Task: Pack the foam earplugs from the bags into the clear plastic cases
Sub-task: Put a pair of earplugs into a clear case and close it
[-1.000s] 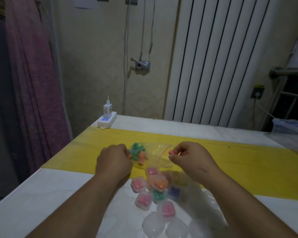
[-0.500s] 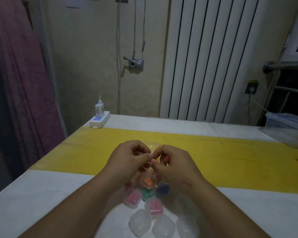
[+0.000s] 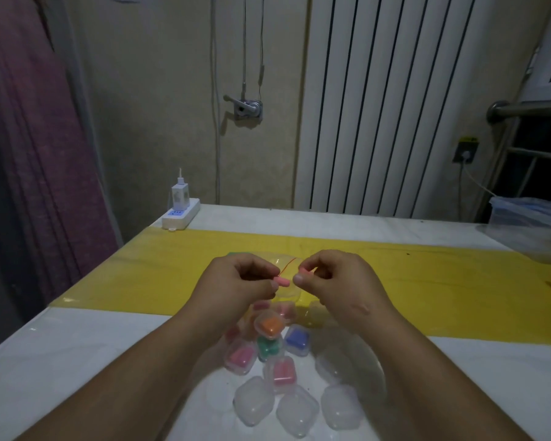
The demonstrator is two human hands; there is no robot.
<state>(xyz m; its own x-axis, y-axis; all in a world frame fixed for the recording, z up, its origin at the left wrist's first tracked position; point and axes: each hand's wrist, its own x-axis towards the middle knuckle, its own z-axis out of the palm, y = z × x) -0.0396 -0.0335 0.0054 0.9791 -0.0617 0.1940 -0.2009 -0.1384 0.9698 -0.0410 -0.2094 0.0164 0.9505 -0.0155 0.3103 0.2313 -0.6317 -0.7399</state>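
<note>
While the left hand [image 3: 240, 283] curls its fingers and pinches a pink earplug [image 3: 282, 282] between thumb and forefinger, the right hand [image 3: 341, 281] pinches a second pink earplug [image 3: 303, 269] the same way, the two plugs near each other but apart, in front of the clear bag [image 3: 287, 265] on the yellow cloth [image 3: 140, 275]. Filled clear cases [image 3: 269, 326] cluster on the white table [image 3: 61, 361] just below the hands, with empty cases [image 3: 253, 401] nearest the person.
</note>
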